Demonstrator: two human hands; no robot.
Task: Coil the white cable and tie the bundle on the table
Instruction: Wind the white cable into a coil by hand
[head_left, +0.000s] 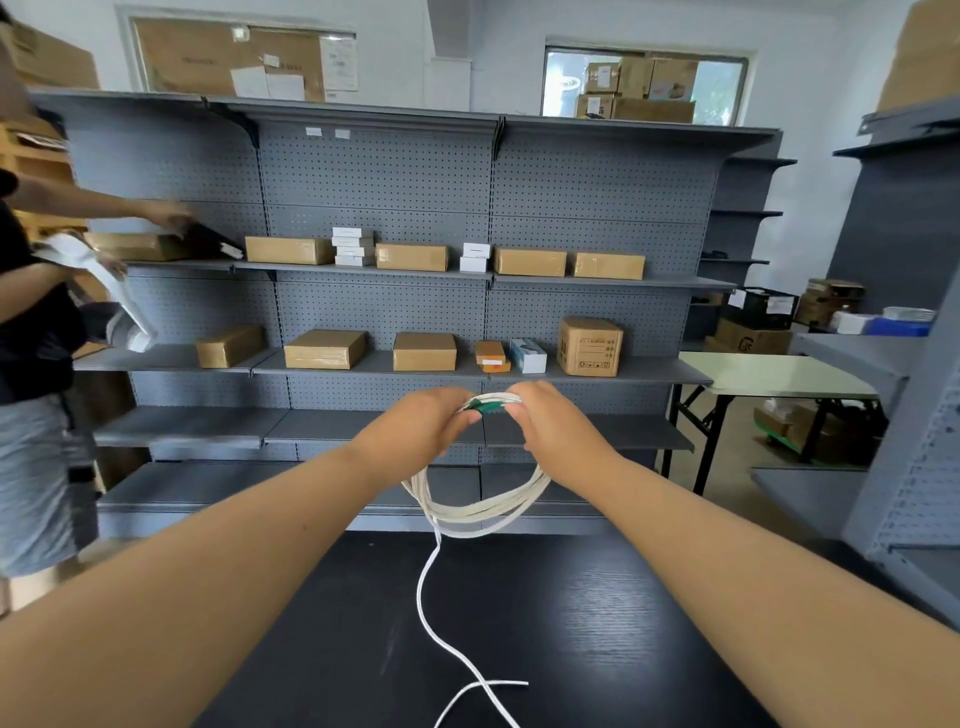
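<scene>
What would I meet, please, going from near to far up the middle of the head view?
Loose tail of the white cable on the black table → hanging coil → left hand and right hand gripping its top at the green tie → grey shelving with cardboard boxes.

- A stockroom or small warehouse: long grey pegboard shelving (374, 171) fills the far wall.
- Taped brown cardboard boxes (324, 349) and small white packets (353, 247) sit spaced along its shelves.
- Stacked cartons (639, 88) stand on top, against the windows.
- At the left a person (31, 291) reaches to a shelf.
- A black table (545, 623) stands near, and a pale folding table (769, 374) stands far right.
</scene>
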